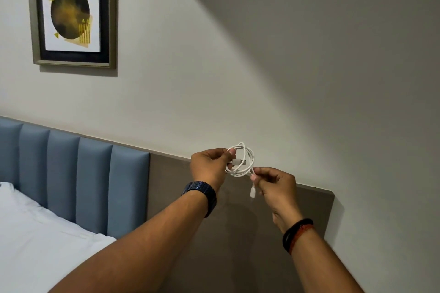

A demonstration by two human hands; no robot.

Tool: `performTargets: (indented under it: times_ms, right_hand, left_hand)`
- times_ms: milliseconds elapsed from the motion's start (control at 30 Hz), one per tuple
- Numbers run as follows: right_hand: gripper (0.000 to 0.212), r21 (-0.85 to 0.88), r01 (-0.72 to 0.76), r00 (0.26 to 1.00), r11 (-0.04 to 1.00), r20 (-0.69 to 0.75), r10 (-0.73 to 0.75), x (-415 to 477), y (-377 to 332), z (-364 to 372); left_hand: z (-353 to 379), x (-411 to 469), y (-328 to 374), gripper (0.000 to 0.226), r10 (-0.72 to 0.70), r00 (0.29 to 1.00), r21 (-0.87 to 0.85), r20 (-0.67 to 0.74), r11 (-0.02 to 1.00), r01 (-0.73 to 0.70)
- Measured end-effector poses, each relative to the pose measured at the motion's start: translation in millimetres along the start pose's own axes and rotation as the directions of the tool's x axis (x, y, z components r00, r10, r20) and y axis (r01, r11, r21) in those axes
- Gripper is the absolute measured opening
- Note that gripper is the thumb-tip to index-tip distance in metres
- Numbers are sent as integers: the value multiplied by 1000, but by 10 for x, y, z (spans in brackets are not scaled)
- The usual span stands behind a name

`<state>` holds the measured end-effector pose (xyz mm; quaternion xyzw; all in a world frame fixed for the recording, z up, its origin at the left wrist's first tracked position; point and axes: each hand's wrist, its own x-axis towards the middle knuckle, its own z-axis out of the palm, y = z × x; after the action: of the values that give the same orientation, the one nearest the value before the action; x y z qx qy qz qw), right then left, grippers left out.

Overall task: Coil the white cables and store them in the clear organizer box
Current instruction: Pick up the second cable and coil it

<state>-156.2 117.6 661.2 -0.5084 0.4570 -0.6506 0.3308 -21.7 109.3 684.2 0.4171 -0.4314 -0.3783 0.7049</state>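
A white cable (248, 158) is wound into a small coil of a few loops, held up in the air in front of the wall. My left hand (209, 165) pinches the coil at its left side, where a USB plug lies across the loops. My right hand (273, 184) grips the loose end just below the coil, and a small white connector (252, 192) hangs down from its fingers. The clear organizer box is out of view.
A blue padded headboard (78, 178) and a white bed (35, 233) lie at the lower left. A brown wall panel (238, 221) stands behind my arms. A framed picture (71, 13) hangs on the wall at the upper left.
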Motion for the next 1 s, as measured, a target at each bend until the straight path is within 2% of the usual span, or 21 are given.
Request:
performTargets:
  times_ms: [200,300,367,433,500,567,633,733,833,900,1000]
  right_hand:
    - [15,159,-86,996,983,24,83,-11,6,29]
    - [13,212,-139,990,967,64,128,-15,6,42]
    - [13,271,-183,982,945,98,161,-13,-4,37]
    - [30,304,-201,978,931,123,171,-2,4,32]
    - [61,261,-160,985,952,112,135,10,21,26]
    - [71,234,-109,991,966,101,87,-7,9,33]
    - [64,238,-86,993,968,101,63,-7,-5,27]
    - [28,248,-69,995,966,83,50,-6,-1,-4]
    - [7,243,-90,996,966,30,85,-11,11,-25]
    - [4,238,-106,994,966,15,106,-16,-5,-23]
    - [6,271,-136,991,953,33,132,-21,-31,-36]
  left_hand:
    - [63,-26,-42,7,88,996,71,-22,994,-86]
    - [85,-66,-77,15,192,981,178,-19,966,-185]
    - [97,-100,-96,11,280,960,286,1,920,-269]
    - [106,-130,-116,9,367,929,379,38,855,-353]
    - [116,-151,-132,13,416,906,421,81,809,-409]
    - [120,-167,-139,17,430,896,434,111,790,-432]
    - [116,-174,-142,14,420,902,416,99,806,-421]
    - [96,-148,-132,9,384,919,386,93,836,-389]
    - [77,-145,-116,11,375,913,410,159,816,-407]
    - [71,-142,-115,12,366,912,417,186,811,-410]
    - [47,-105,-105,11,311,937,379,160,857,-349]
